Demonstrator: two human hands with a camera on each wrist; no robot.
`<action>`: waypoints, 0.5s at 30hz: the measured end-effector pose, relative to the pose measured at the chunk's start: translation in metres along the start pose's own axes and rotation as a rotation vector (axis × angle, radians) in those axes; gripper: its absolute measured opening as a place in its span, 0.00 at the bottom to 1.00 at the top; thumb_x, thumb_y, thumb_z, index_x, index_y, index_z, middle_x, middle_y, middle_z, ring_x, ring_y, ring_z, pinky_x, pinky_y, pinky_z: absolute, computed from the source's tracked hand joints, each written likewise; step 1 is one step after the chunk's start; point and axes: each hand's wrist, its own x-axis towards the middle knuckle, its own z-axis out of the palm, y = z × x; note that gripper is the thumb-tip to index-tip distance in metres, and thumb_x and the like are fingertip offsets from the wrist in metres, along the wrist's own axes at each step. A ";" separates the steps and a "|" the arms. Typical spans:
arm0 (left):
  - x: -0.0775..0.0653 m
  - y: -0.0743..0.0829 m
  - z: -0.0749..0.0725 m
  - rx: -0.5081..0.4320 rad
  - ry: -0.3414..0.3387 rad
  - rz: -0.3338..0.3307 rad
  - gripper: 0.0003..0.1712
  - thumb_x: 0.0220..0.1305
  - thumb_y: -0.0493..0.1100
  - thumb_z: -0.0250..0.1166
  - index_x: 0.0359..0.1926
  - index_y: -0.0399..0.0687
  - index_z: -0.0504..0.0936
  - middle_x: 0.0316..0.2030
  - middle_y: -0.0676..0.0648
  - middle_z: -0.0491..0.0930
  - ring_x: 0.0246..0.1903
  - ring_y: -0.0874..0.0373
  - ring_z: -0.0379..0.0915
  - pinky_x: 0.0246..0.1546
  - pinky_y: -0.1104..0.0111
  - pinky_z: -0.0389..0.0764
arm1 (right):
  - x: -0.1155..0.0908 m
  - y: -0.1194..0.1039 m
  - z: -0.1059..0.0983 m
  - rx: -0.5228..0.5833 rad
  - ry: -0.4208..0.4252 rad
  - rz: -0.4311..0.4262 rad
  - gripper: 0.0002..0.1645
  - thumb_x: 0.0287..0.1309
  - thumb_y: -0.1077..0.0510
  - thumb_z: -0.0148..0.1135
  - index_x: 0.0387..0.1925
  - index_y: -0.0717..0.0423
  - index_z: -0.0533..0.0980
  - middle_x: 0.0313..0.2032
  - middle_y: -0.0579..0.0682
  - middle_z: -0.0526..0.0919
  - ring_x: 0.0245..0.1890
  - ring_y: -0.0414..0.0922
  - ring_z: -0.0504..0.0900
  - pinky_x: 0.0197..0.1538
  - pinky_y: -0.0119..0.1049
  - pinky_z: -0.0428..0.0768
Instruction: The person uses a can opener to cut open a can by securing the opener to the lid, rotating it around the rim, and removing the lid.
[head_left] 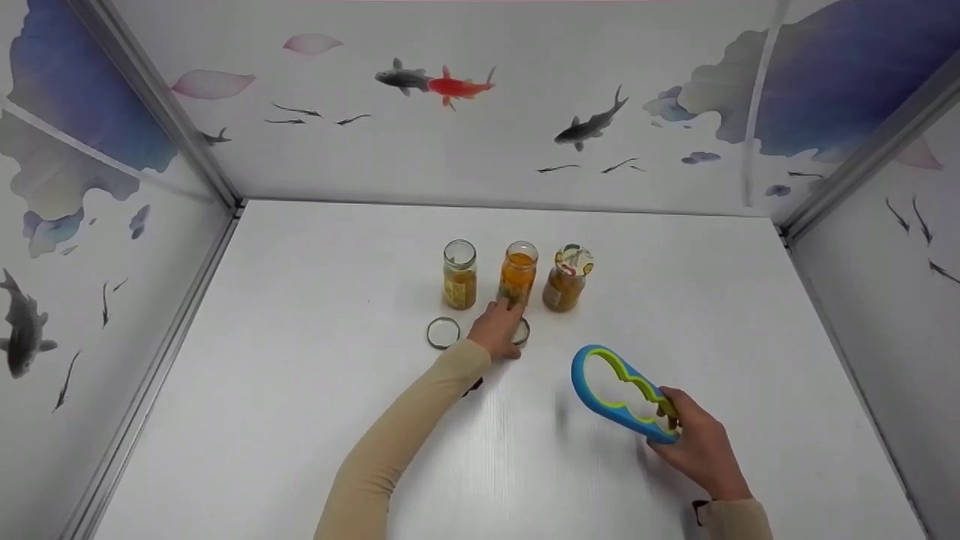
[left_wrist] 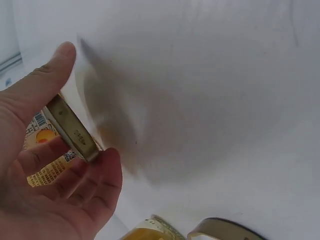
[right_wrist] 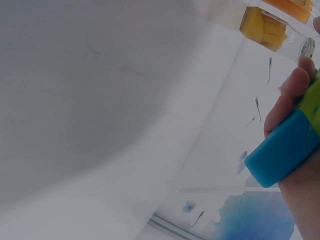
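Observation:
My left hand (head_left: 497,328) is low over a metal jar lid (head_left: 525,331) in front of the middle jar (head_left: 519,274). In the left wrist view the thumb stands straight, apart from the lid (left_wrist: 74,131), while the fingertips are right at its rim. The middle jar has no lid and holds orange contents. To the right, my right hand (head_left: 699,442) grips the narrow end of a blue and green jar opener (head_left: 596,401), raised above the table. The right wrist view shows only part of the opener (right_wrist: 282,150).
A lidless jar (head_left: 460,281) with yellow contents stands left of the middle one, and another lid (head_left: 443,333) lies in front of it. The jar (head_left: 566,281) at right wears a patterned lid. Printed wall panels (head_left: 480,150) border the white table (head_left: 315,300).

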 end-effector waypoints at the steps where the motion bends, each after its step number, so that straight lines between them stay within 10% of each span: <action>1: 0.000 0.000 0.000 -0.004 -0.011 -0.017 0.43 0.41 0.45 0.73 0.59 0.47 0.64 0.53 0.40 0.62 0.51 0.49 0.60 0.46 0.60 0.71 | 0.000 0.000 0.000 0.000 -0.001 0.001 0.41 0.26 0.63 0.75 0.50 0.58 0.67 0.33 0.48 0.74 0.27 0.44 0.70 0.29 0.40 0.72; 15: 0.000 0.005 -0.002 -0.003 -0.043 -0.051 0.38 0.42 0.40 0.71 0.57 0.45 0.66 0.51 0.39 0.64 0.49 0.48 0.61 0.43 0.61 0.72 | -0.003 0.000 -0.001 0.002 -0.003 0.041 0.41 0.27 0.65 0.74 0.50 0.60 0.67 0.35 0.51 0.75 0.28 0.46 0.70 0.31 0.43 0.73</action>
